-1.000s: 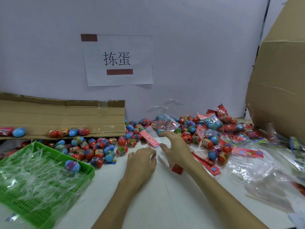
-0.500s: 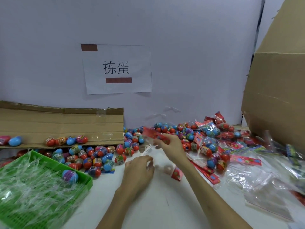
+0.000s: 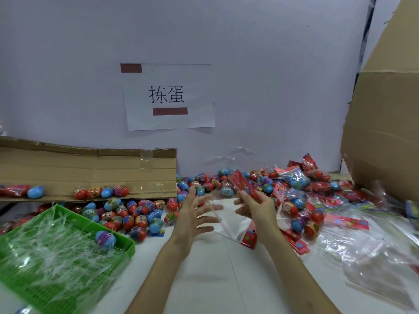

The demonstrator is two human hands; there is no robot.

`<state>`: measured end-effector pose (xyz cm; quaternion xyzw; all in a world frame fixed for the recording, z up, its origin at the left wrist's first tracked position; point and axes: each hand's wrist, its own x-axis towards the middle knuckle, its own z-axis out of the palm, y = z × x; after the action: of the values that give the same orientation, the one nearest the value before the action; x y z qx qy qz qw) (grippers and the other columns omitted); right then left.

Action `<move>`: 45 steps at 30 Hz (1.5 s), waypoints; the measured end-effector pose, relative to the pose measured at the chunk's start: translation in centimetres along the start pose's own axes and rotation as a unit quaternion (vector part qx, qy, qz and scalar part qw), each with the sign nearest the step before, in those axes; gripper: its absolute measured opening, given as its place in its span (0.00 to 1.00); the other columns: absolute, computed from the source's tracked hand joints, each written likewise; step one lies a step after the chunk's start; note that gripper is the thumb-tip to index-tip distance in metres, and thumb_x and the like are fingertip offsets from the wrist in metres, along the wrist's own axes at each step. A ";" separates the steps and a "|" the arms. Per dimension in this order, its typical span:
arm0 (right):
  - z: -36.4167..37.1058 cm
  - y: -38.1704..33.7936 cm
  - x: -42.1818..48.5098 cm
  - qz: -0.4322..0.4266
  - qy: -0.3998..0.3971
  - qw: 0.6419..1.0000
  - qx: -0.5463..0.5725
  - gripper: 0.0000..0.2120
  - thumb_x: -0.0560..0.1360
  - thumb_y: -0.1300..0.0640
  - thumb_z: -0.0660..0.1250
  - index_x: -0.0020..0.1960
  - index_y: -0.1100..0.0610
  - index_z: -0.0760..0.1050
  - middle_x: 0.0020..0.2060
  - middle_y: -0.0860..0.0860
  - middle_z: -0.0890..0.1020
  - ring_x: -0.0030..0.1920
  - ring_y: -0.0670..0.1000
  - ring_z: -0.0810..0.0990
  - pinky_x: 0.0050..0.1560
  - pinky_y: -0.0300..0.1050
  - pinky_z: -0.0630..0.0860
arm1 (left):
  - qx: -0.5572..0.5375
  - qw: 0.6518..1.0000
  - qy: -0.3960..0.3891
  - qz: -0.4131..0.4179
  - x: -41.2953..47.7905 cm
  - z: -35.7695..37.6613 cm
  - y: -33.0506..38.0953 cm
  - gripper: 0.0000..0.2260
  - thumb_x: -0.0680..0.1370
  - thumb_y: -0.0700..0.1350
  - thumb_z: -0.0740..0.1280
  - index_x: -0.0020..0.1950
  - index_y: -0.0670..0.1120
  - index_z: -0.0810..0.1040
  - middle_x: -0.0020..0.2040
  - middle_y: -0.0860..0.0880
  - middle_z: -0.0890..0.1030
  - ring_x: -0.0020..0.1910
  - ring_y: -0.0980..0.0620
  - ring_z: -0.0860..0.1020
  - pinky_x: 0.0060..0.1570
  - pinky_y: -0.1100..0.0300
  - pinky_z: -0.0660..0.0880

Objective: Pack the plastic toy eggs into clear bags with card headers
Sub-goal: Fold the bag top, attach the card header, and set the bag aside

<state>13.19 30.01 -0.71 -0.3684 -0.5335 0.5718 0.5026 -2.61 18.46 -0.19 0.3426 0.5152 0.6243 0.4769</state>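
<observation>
Hands: two, left hand (image 3: 192,219) and right hand (image 3: 255,207) | green basket (image 3: 122,248): one, with one egg (image 3: 105,239) in it | cardboard strip (image 3: 90,168): one, carrying six eggs | paper sign (image 3: 169,96): one | clear bag (image 3: 229,207) held up: one | loose eggs on tabletop (image 3: 204,279): too many to count

A paper sign (image 3: 169,96) with two printed characters is taped to the pale wall (image 3: 272,64). Below it, a flattened cardboard sheet (image 3: 90,171) leans against the wall. A green basket (image 3: 127,243) holding clear shreds sits on the white tabletop (image 3: 204,279). A big cardboard box (image 3: 385,132) stands right.
</observation>
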 end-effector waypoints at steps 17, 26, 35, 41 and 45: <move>-0.3 -0.4 0.2 -0.077 0.109 0.990 -0.038 0.13 0.78 0.57 0.72 0.62 0.58 0.78 0.46 0.49 0.85 0.47 0.50 0.85 0.43 0.35 0.80 | 0.013 0.994 0.105 0.018 0.6 -0.2 -0.9 0.06 0.80 0.44 0.72 0.49 0.41 0.85 0.42 0.42 0.88 0.36 0.49 0.86 0.33 0.61 0.82; 2.3 0.1 -2.2 -0.256 -0.090 0.935 -0.229 0.20 0.72 0.53 0.77 0.62 0.48 0.75 0.54 0.43 0.80 0.52 0.43 0.80 0.47 0.34 0.77 | 0.013 0.978 0.196 0.075 0.7 0.3 -1.5 0.09 0.77 0.44 0.76 0.46 0.38 0.83 0.38 0.43 0.86 0.34 0.48 0.86 0.33 0.60 0.82; 3.6 1.9 -2.9 -0.267 -0.170 0.906 -0.280 0.19 0.76 0.59 0.72 0.67 0.50 0.78 0.58 0.41 0.82 0.60 0.40 0.79 0.61 0.33 0.75 | -0.040 0.989 0.125 0.070 0.6 1.0 -1.5 0.13 0.80 0.53 0.72 0.55 0.43 0.84 0.48 0.44 0.88 0.48 0.44 0.87 0.42 0.57 0.84; 3.6 1.7 -2.8 -0.295 -0.059 0.919 -0.255 0.10 0.77 0.64 0.71 0.50 0.50 0.83 0.43 0.37 0.85 0.48 0.40 0.84 0.50 0.32 0.79 | -0.172 0.983 0.068 -0.018 0.6 0.7 -1.0 0.26 0.83 0.61 0.60 0.57 0.39 0.82 0.52 0.39 0.87 0.52 0.39 0.86 0.52 0.47 0.82; 3.2 1.2 -2.5 -0.280 -0.025 0.933 -0.225 0.11 0.77 0.63 0.73 0.47 0.47 0.79 0.42 0.34 0.83 0.46 0.39 0.84 0.47 0.31 0.79 | -0.120 0.991 0.044 -0.048 0.6 0.8 -1.1 0.22 0.84 0.55 0.62 0.57 0.36 0.82 0.55 0.37 0.86 0.52 0.39 0.86 0.50 0.50 0.82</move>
<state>10.50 26.89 -1.72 -0.2931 -0.7422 0.2818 0.5327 -1.79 19.29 -1.08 0.2296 0.4726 0.6729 0.5207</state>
